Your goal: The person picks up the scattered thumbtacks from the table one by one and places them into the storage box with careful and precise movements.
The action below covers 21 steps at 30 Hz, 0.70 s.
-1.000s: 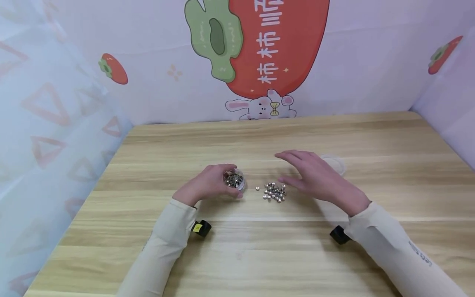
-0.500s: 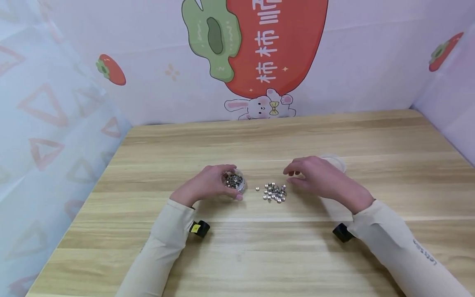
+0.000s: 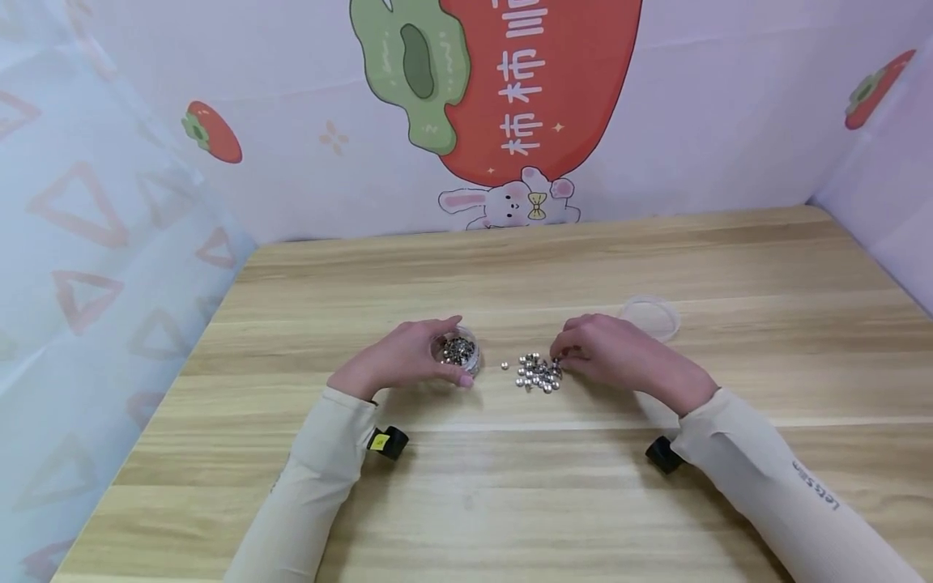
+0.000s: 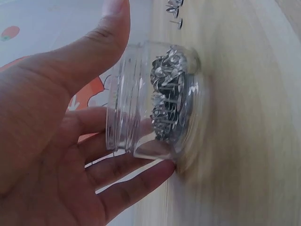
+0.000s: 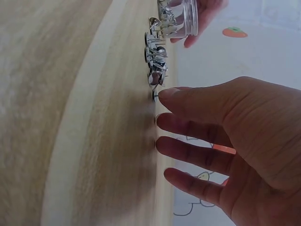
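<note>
A clear jar (image 4: pixel 124 89) is standing upright, mouth up, near the middle of the wooden surface (image 3: pixel 466 486), with tacks (image 4: pixel 164 94) heaping in its lower part. The left hand (image 3: pixel 408 356) is holding it, thumb on the near side and fingers spreading round the far side. To the right, a loose pile (image 3: pixel 536 374) of more tacks is lying near the jar, and a lone tack (image 3: pixel 504 366) is sitting in the narrow gap between. The right hand (image 3: pixel 612 350) is meeting the pile's right edge, its fingers bending down close together; whether they are pinching a tack, the pictures are not showing. Just beyond that hand, a clear round disc (image 3: pixel 659 320) is lying flat. Printed cloth (image 3: pixel 291 178) is closing off the back edge and both sides. Bare wood is running from the pile to the back edge, stretching widely rightward past the disc, and extending toward the viewer between the two sleeves (image 3: pixel 321 461).
</note>
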Motion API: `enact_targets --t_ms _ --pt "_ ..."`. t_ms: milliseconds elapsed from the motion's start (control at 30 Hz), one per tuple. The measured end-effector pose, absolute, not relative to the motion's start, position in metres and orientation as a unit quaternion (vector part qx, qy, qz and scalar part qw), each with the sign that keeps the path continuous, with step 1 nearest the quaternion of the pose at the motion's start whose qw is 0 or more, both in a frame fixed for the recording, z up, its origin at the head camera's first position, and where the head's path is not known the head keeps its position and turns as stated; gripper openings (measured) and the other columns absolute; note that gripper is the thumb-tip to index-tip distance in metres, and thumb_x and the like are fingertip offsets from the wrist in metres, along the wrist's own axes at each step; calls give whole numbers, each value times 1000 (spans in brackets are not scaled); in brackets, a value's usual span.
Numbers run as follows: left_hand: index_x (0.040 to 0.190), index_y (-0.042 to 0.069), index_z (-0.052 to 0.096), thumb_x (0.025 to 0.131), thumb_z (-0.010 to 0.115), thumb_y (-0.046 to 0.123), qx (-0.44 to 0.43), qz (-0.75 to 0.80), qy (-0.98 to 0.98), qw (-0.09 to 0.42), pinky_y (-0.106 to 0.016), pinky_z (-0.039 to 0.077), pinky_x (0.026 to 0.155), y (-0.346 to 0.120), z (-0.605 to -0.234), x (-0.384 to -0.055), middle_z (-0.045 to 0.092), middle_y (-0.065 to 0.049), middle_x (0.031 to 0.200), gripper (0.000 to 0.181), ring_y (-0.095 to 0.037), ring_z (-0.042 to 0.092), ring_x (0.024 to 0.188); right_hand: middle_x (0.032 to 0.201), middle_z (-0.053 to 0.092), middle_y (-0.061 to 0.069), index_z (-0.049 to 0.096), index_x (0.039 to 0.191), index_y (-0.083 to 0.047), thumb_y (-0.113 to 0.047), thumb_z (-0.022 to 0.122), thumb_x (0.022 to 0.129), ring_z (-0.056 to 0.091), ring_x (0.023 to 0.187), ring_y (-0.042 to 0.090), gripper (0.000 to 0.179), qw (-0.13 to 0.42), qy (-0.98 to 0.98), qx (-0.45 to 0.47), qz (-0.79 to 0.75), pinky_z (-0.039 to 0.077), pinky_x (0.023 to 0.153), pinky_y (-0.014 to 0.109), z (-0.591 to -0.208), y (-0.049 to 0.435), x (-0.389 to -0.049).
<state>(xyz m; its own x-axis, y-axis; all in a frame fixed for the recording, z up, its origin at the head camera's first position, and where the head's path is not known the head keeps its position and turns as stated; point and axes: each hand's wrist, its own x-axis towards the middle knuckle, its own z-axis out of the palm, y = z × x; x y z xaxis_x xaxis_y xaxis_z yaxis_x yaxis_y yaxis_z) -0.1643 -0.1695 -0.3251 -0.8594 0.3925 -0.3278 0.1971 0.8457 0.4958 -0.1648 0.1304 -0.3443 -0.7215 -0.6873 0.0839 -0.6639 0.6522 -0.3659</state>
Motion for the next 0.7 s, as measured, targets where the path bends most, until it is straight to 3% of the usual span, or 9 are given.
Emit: enact_targets --t_ms 200,400,700 --pt "155 11 22 73 79 52 195 224 929 219 -45 29 118 -174 -323 -165 42 -6 153 108 -26 34 144 92 70 -4 76 92 -16 -10 74 84 63 85 12 10 23 911 -368 -183 55 78 34 -344 130 -165" --pt "149 21 37 69 83 51 170 224 935 216 -46 36 113 -176 -322 -164 51 -1 145 97 -24 44 136 88 69 -5 75 86 -16 -8 74 83 62 81 11 8 5 912 -370 -174 55 76 33 -345 126 -164" --pt "132 17 47 68 85 47 163 233 939 192 -42 45 100 -175 -324 -164 60 -5 133 79 -24 56 117 89 71 -4 75 90 -14 -6 72 84 64 83 12 10 -4 917 -354 -183 55 78 35 -335 129 -163"
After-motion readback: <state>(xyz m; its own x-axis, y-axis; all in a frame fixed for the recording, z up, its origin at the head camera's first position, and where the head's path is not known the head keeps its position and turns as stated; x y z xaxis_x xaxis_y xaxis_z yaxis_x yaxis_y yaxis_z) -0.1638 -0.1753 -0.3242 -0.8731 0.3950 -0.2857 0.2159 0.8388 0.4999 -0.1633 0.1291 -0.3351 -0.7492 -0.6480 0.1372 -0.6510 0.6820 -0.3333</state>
